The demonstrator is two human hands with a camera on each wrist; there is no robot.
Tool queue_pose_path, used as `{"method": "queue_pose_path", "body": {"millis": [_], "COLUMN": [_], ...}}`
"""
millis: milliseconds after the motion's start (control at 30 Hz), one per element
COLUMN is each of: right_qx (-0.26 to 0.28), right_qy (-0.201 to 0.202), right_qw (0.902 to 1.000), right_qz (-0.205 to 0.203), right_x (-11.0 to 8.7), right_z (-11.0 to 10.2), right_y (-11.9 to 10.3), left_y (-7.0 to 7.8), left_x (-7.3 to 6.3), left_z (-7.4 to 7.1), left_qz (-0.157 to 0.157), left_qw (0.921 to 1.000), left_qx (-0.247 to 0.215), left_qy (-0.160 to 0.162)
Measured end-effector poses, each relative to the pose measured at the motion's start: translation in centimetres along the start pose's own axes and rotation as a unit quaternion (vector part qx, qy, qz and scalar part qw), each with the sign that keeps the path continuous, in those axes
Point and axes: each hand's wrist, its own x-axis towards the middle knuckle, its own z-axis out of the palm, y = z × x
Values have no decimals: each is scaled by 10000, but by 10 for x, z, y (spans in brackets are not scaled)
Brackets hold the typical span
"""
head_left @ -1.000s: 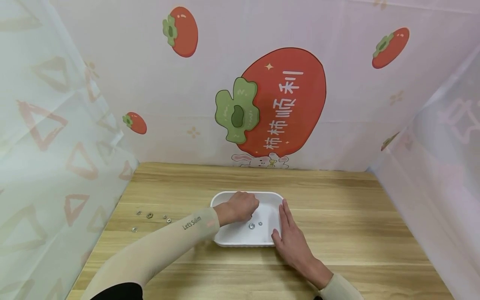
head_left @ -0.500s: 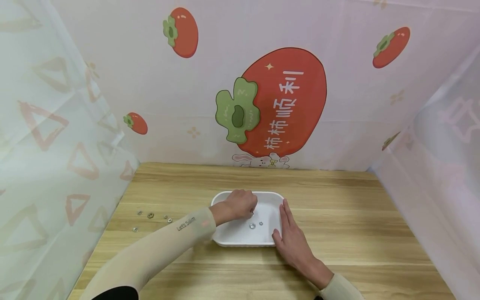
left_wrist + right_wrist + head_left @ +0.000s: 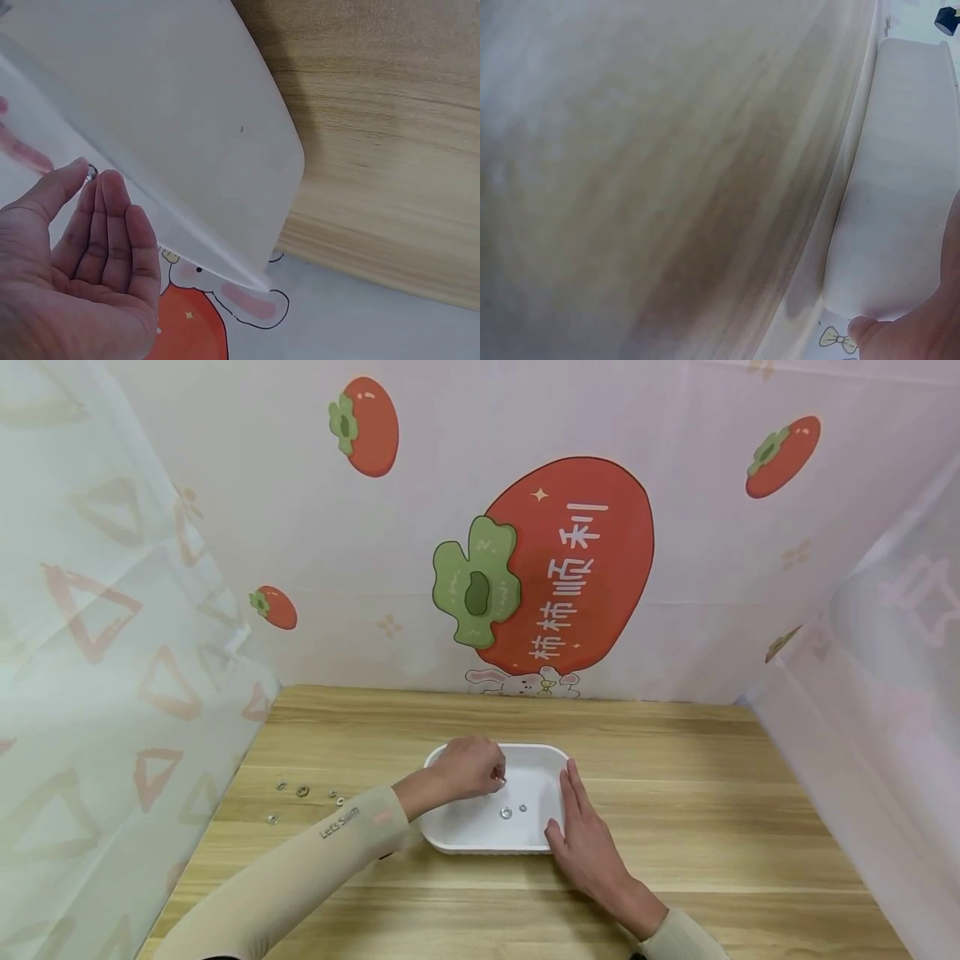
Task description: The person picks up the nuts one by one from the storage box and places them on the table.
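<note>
Thumb and fingertips of my left hand (image 3: 468, 768) pinch a small shiny metal nut (image 3: 91, 172) over the white tray (image 3: 468, 837). In the left wrist view the other fingers are lightly bent, the palm facing the camera. Two more nuts lie on the tray floor: a larger nut (image 3: 506, 812) and a smaller nut (image 3: 522, 808). My right hand (image 3: 588, 839) lies along the tray's right end, straight fingers against the side and thumb at the near corner. Only part of that hand shows in the right wrist view, beside the tray's outer wall (image 3: 900, 172).
Several small metal pieces, among them a hex nut (image 3: 302, 791), lie on the wooden table (image 3: 675, 793) left of the tray. A printed cloth backdrop (image 3: 705, 593) rises behind the table's far edge, with further cloth along both sides.
My left hand has moved a little to the left and lifted, and the nut now shows at its fingertips. My right hand and the tray stay in place.
</note>
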Motion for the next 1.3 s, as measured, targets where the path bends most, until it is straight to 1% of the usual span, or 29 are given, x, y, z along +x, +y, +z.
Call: {"method": "queue_pose_path", "body": {"millis": [133,300,400,567,700,833,967,1100,1200,1300], "right_qx": [19,31,16,3,40,61,29,-20,-19,-16], "right_qy": [7,-25,-40,-51,-55,-35,-24,-34,-16,7], "right_qw": [10000,10000,10000,10000,10000,10000,10000,10000,10000,10000], "right_qz": [-3,5,13,21,39,7,-34,-29,-46,-55], "right_x": [0,0,0,0,0,0,0,0,0,-1], "right_z": [0,0,0,0,0,0,0,0,0,0], "right_y": [1,1,1,1,1,0,0,1,1,2], "left_y": [-2,-5,-7,-8,-9,-11,-14,-18,-21,-25], "left_x": [-9,-18,-23,-32,-40,-48,-56,-63,-69,-73], "left_z": [-5,-3,-2,-2,-4,-6,-9,-11,-11,-10], "left_qz": [-59,-48,-69,-253,-386,-430,-481,-439,-344,-349], "left_qw": [9997,9982,9961,9902,9830,9748,9672,9585,9510,9454], "left_qx": [-118,-357,-554,-890,-1208,-1459,-1681,-1897,-2030,-2103], "left_qy": [181,477,688,1043,1325,1631,1843,2084,2308,2466]}}
